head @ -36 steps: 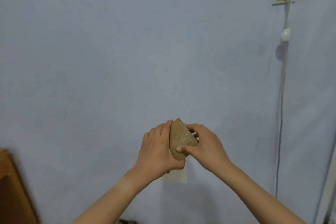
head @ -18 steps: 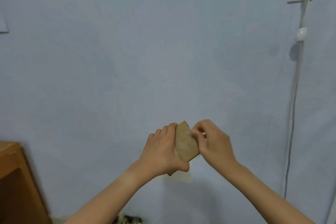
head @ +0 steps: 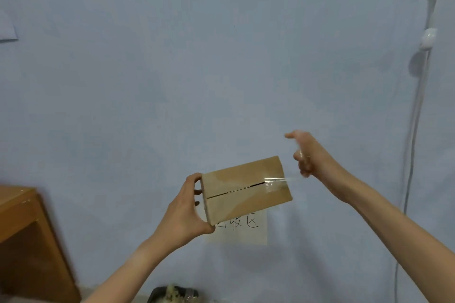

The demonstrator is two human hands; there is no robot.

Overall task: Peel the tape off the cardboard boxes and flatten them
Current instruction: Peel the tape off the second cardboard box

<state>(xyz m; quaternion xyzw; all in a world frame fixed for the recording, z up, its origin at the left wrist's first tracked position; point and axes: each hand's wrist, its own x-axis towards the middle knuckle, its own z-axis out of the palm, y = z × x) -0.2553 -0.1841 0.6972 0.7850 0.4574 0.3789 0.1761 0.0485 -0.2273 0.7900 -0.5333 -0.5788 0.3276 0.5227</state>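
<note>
Our left hand (head: 184, 209) grips one end of the small brown cardboard box (head: 246, 194), held in mid-air; our right hand (head: 306, 157), fingers curled, pinches the clear tape strip (head: 278, 180) stretched off its seam. Mid-peel, we judge: next, a steady pull must free the stuck end.

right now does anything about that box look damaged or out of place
Only the tape: a clear strip is half lifted off the right end of the box, stretched toward the right hand. The seam beneath gapes as a dark slit, with paler patches beside it.
</note>
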